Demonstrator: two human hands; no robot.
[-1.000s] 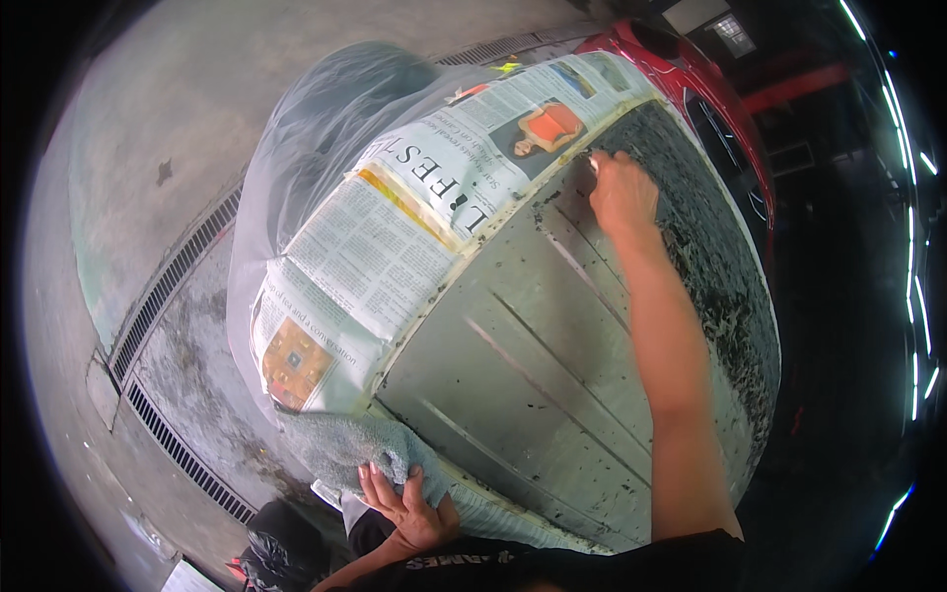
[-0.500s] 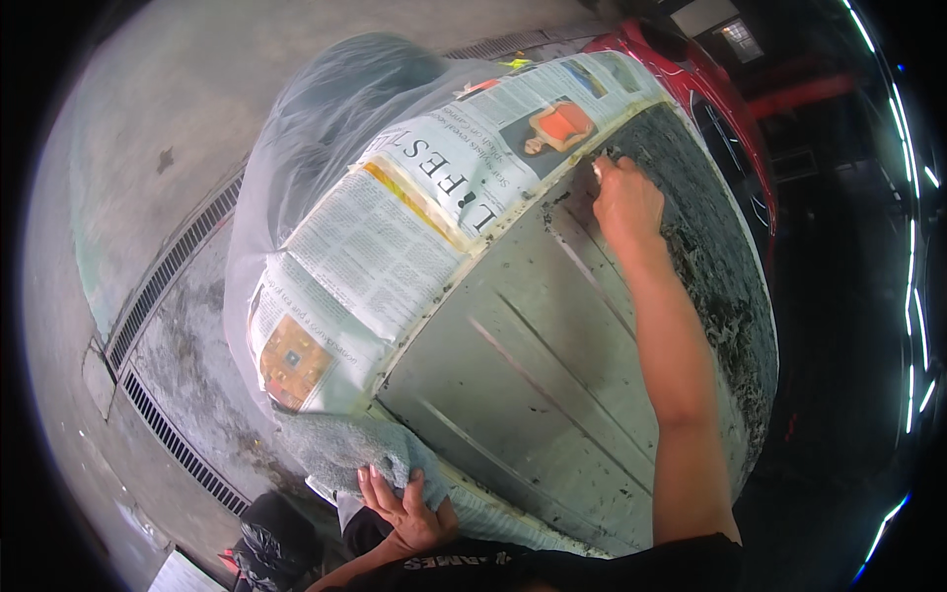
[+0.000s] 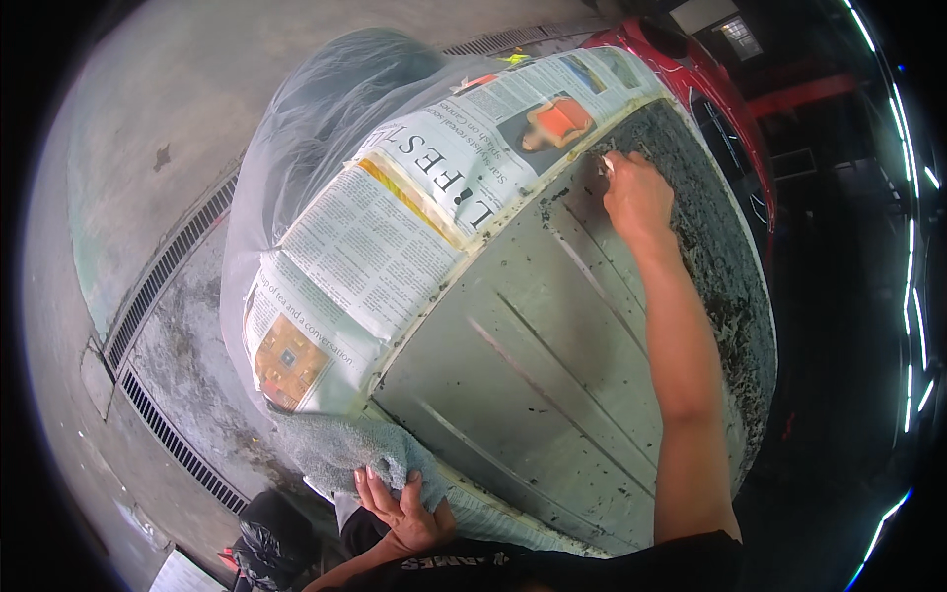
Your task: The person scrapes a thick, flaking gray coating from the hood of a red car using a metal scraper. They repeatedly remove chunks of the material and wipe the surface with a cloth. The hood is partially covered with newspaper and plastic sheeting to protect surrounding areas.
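A ribbed grey metal vehicle panel (image 3: 498,370) spreads in front of me, with dark flaking material (image 3: 715,266) along its right side. Near its far end, my right hand (image 3: 636,195) is closed in a pinch. A small whitish tip (image 3: 605,168) shows at those fingers, touching or close to the panel; what kind of thing it is stays hidden. At the near left corner lies a grey towel (image 3: 335,449). My left hand (image 3: 406,508) rests on it with fingers apart, slightly bent, pressing the cloth.
Newspaper sheets (image 3: 345,261) are taped along the panel's left edge, with clear plastic sheeting (image 3: 335,109) beyond them. A red car (image 3: 681,64) stands at the far right. A slotted floor drain (image 3: 178,449) runs on the left. A black plastic bag (image 3: 271,538) lies at lower left.
My right hand has shifted slightly to the right and nearer along the dark border, its pinch still closed. My left hand stays on the towel.
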